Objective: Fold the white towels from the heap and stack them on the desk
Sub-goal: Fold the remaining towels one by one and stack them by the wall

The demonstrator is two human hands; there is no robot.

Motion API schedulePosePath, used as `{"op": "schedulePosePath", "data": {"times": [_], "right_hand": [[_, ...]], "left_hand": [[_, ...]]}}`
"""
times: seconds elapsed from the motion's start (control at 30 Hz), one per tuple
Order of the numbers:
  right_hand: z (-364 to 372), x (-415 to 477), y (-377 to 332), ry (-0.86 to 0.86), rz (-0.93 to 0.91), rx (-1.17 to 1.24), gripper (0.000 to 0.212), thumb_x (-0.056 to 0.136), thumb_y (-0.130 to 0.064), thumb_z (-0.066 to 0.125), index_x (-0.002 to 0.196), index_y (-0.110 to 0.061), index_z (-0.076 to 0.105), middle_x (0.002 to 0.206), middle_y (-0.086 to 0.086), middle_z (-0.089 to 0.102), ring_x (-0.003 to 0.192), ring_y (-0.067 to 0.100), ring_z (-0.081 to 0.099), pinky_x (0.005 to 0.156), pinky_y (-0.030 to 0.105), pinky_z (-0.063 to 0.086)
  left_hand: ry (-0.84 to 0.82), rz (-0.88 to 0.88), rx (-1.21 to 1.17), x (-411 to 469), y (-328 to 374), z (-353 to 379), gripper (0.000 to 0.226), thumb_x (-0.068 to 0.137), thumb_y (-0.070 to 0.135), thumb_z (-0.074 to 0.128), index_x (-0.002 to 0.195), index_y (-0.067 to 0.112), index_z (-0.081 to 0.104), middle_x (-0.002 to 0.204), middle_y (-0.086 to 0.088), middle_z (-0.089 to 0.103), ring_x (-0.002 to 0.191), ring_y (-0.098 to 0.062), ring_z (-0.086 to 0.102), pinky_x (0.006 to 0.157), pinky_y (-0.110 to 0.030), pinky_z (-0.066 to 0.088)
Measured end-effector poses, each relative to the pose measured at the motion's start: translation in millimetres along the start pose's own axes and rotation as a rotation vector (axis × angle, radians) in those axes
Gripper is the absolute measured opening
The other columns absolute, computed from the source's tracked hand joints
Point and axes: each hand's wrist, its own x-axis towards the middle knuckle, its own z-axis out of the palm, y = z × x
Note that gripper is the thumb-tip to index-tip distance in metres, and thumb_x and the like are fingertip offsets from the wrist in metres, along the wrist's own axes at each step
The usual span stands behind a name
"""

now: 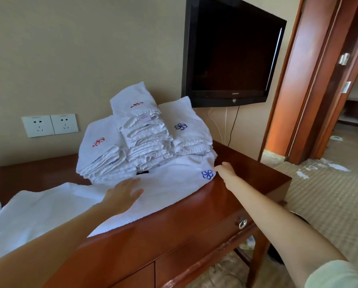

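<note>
— White stacks sit folded far on the desk; what remains?
— One towel lies spread near you. Your left hand presses it flat-fingered; your right hand touches its far-right corner, grip unclear.

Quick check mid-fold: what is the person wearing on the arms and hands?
Both forearms are bare. The left hand and right hand have no gloves, and no ring or watch shows. A pale short sleeve covers the right upper arm at the bottom corner.
</note>
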Motion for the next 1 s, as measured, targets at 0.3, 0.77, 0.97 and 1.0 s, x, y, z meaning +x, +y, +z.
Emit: {"op": "schedulePosePath", "data": {"times": [0.3,0.77,0.97,1.0], "right_hand": [[19,-13,-6,0.051,-0.336,-0.467,0.051,0.086,-0.048,0.065,0.117,-0.007,0.064,0.118,0.011,0.066,0.109,0.024,0.062,0.092,0.037,0.048],[-39,-2,4,0.092,-0.154,-0.530,0.043,0.082,-0.007,0.050,0.124,-0.015,0.057,0.122,0.009,0.060,0.099,0.025,0.058,0.078,0.031,0.047],[-52,4,32,0.155,-0.114,-0.688,0.053,0.089,-0.013,0.057,0.140,-0.018,0.043,0.134,0.009,0.051,0.117,0.028,0.055,0.091,0.036,0.049],[-50,2,33,0.183,-0.169,-0.688,0.055,0.088,-0.012,0.058,0.140,-0.018,0.043,0.134,0.009,0.050,0.118,0.028,0.053,0.091,0.037,0.049]], "left_hand": [[0.088,-0.051,-0.062,8,-1,-7,0.057,0.092,0.039,0.060,0.143,0.023,0.039,0.133,-0.010,0.046,0.115,-0.026,0.054,0.092,-0.036,0.048],[-0.053,0.039,0.058,4,12,-24,0.053,0.095,0.047,0.052,0.141,0.024,0.041,0.134,-0.004,0.056,0.113,-0.020,0.059,0.092,-0.030,0.046],[0.166,0.149,0.271,-8,20,-33,0.031,0.089,0.044,0.060,0.115,0.027,0.062,0.110,0.005,0.063,0.102,-0.014,0.058,0.085,-0.026,0.042],[0.210,0.192,0.263,-11,22,-34,0.029,0.089,0.042,0.060,0.112,0.024,0.064,0.108,0.004,0.064,0.101,-0.015,0.058,0.085,-0.027,0.042]]}}
